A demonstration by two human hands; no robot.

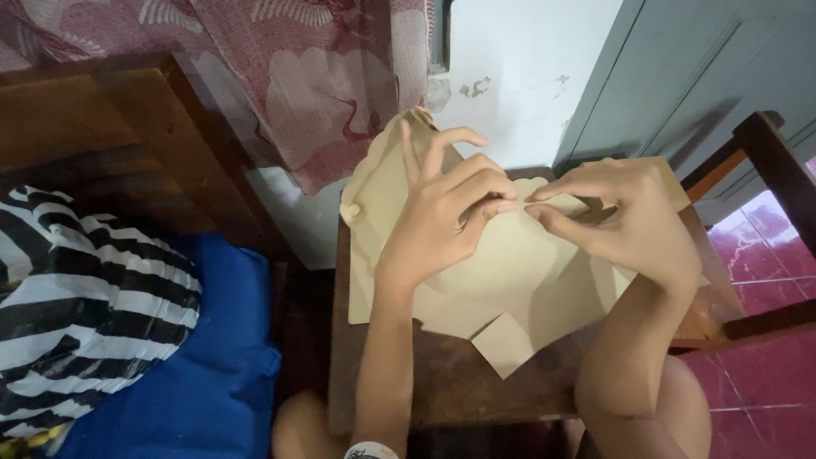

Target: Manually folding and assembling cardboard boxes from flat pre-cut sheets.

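A large sheet of tan paper (510, 272), already creased into flaps, lies across a small dark wooden table (450, 382) in the middle of the frame. Its upper edge rises off the table toward the white wall (518, 68) at top centre, and a small square flap juts down from its lower edge toward the bottom of the frame.

The left hand (442, 212) sits on the upper middle of the sheet. Its thumb and bent middle fingers are closed tight on a fold of the paper, while the index finger lifts free and points up toward the top of the frame. The right hand (629, 212) is just to the right of it, thumb and forefinger closed in a narrow pinch on the same ridge of paper, the other fingers curled over the sheet's upper right corner. The fingertips of the two hands nearly meet at the centre of the frame, almost touching.

At the left of the frame a black-and-white striped cloth (85, 306) rests on a blue cushion (212, 365). A red patterned curtain (323, 76) hangs at the upper left, over a brown wooden frame (102, 127). A grey-blue door (680, 76) fills the upper right, and red floor tiles (765, 255) show at the right edge. Both forearms come up from the bottom of the frame.
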